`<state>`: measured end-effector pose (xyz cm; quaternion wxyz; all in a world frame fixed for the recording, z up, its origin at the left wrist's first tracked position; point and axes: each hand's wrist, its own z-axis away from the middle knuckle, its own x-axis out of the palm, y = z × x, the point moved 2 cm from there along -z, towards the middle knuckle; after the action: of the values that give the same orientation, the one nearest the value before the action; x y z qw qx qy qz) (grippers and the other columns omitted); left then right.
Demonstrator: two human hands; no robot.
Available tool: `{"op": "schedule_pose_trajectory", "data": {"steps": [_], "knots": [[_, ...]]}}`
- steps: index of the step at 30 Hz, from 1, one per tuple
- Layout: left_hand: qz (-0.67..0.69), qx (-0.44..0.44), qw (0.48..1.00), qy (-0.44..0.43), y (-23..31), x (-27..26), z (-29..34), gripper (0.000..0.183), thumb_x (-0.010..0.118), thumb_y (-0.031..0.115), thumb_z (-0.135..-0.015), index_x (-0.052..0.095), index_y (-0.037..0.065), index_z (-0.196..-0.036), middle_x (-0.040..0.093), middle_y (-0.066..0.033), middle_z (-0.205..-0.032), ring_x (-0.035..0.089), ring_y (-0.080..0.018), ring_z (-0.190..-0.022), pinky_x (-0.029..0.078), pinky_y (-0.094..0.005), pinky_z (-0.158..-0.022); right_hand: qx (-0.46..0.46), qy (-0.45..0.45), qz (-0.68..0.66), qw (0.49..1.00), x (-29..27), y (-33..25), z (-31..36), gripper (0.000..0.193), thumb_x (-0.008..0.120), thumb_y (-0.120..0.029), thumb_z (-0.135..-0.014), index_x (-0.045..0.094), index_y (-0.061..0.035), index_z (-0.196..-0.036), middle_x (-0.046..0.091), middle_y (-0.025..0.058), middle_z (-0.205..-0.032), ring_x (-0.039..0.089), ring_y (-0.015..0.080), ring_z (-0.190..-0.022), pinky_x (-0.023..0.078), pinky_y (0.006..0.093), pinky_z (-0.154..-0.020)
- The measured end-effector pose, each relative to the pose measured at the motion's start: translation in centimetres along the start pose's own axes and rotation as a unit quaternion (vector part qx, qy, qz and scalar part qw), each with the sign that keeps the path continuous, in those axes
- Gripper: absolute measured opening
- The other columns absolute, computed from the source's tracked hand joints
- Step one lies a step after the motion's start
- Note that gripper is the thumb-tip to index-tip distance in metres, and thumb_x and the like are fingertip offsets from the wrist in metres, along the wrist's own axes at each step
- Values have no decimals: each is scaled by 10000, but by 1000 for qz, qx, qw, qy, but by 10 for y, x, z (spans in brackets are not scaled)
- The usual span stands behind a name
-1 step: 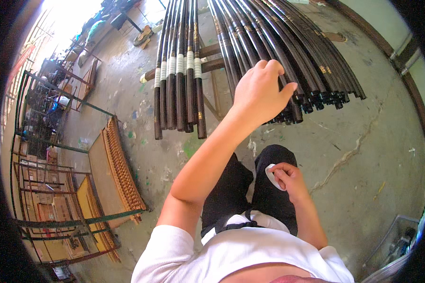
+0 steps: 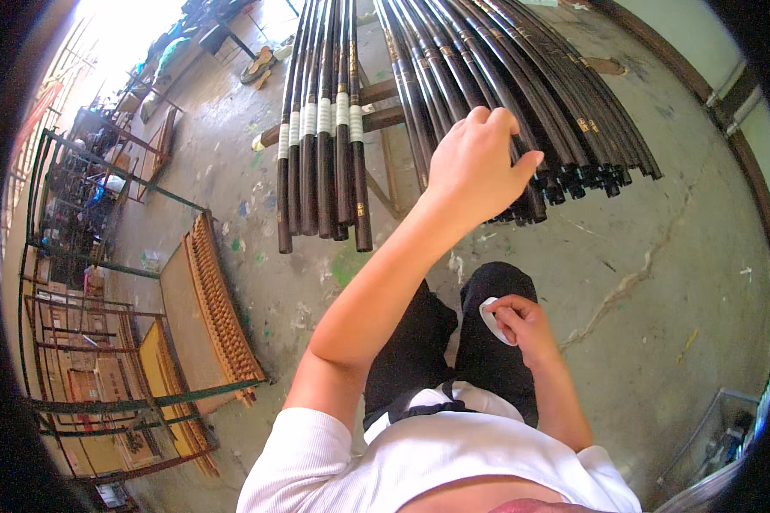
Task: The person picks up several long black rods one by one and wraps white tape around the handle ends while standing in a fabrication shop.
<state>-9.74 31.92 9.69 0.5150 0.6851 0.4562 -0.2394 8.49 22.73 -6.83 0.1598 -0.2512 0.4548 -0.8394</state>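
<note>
My left hand (image 2: 475,167) reaches out over a row of long dark poles (image 2: 441,94) with glossy shafts and gold markings. Its fingers curl down around one pole, with the thumb out on the right side; the hand itself hides part of the grip. Close to my right knee, my right hand (image 2: 520,323) pinches a white roll of tape (image 2: 494,321), seen partly edge-on. To the left of my left hand lies a smaller group of dark poles (image 2: 325,188), each with a white wrapped band (image 2: 324,117).
Wooden crossbars (image 2: 383,118) support the poles. At left stands a dark metal frame rack (image 2: 120,402) beside a bundle of brown rods (image 2: 218,291). A grey bin (image 2: 714,436) sits at lower right, and a wall runs along the right side of the cracked concrete floor (image 2: 642,256).
My left hand has shifted very slightly to the right over the poles. My right hand stays by the knee with the roll of tape.
</note>
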Motion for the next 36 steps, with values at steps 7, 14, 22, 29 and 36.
{"op": "schedule_pose_trajectory", "data": {"steps": [7,14,22,29,36], "knots": [[-89,18,994,-61,19,16,-3,408,653,337,-765,564,121,-1099,544,-172,-960,583,-341,-899,481,-410,-767,3,3,-5,1000,-8,1,9,136,543,-115,-873,644,-34,-917,471,-29,-603,354,31,-440,248,196,-407],[-32,-42,997,-64,23,15,-7,269,597,287,-787,601,150,-1018,556,-185,-874,580,-344,-865,478,-415,-750,-22,-8,-1,1000,-12,4,16,132,556,-113,-871,658,-53,-931,486,-44,-607,347,19,-459,247,185,-416],[358,-181,916,-3,4,8,-11,438,675,83,-789,355,42,-1086,541,-160,-892,614,-194,-580,529,-340,-576,-12,0,-10,1000,-12,7,26,134,551,-106,-871,657,-54,-934,493,-39,-607,350,18,-450,248,186,-405],[798,-292,524,61,-33,-17,-21,178,608,102,-851,480,-6,-911,438,3,-649,380,-57,-494,345,-191,-455,-31,-4,-4,1000,-9,6,33,132,551,-101,-865,654,-50,-930,494,-41,-617,343,15,-449,245,185,-403],[638,-230,733,57,-2,-24,92,378,589,59,-838,422,-8,-1169,495,-23,-674,486,-118,-528,471,-280,-520,-28,12,10,999,-11,9,33,130,545,-104,-860,656,-53,-905,480,-45,-602,344,18,-443,243,187,-404]]}}
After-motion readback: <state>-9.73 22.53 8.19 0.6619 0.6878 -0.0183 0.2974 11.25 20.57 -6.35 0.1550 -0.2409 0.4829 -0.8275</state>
